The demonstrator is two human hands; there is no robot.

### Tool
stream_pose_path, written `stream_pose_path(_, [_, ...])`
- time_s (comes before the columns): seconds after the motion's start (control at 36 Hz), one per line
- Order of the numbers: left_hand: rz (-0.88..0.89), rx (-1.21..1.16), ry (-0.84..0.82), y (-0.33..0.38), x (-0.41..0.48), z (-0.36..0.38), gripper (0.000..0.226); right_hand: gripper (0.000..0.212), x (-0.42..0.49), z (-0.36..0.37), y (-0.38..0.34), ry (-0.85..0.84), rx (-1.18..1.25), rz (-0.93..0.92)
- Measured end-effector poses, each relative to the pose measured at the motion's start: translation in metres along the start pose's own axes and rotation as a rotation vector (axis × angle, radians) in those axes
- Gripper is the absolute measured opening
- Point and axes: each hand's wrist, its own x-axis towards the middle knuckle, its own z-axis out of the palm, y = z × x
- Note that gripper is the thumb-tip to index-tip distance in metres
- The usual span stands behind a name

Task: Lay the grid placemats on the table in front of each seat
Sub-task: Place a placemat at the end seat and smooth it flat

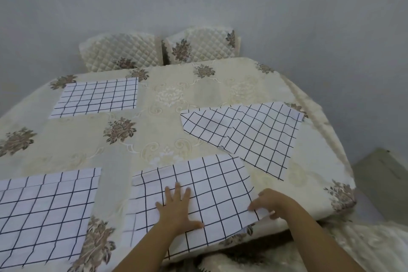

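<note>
Under spread left grip, white dark-gridded placemat (edge in pinch of right grip)

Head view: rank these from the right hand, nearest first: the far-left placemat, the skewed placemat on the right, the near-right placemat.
1. near-right placemat: near edge, in front of the person; the right hand grips its right edge.
2. skewed placemat: just beyond the hand, on the right side.
3. far-left placemat: across the table, towards the far left corner.
</note>
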Motion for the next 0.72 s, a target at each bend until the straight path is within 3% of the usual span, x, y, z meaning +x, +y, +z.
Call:
stream_pose_path(0.11, [-0.008, 0.014, 0.029, 0.004, 0.001, 0.000, 0.104, 0.046, 0.000, 0.001, -0.001, -0.111, -0.099, 0.005])
stream_pose_path(0.25, [-0.057, 0.006, 0.095, 0.005, 0.003, -0.002, 0.087, 0.057, 0.008, 0.016, -0.009, -0.063, -0.048, -0.070])
stream_pose_path(0.42, [-0.101, -0.012, 0.132, 0.003, 0.011, -0.015, 0.073, 0.016, 0.022, 0.018, -0.018, -0.112, 0.060, -0.163])
stream_pose_path(0.53, [-0.096, 0.004, 0.153, 0.005, 0.019, -0.028, 0.069, 0.028, 0.022, 0.007, -0.024, -0.144, -0.012, -0.141])
stream_pose_path(0.61, [-0.083, -0.007, 0.158, 0.009, 0.028, -0.035, 0.068, 0.036, 0.036, -0.007, -0.025, -0.067, -0.179, -0.118])
stream_pose_path(0.72, [-0.081, -0.014, 0.162, 0.019, 0.040, -0.042, 0.066, 0.041, 0.062, -0.030, -0.029, 0.219, -0.215, -0.165])
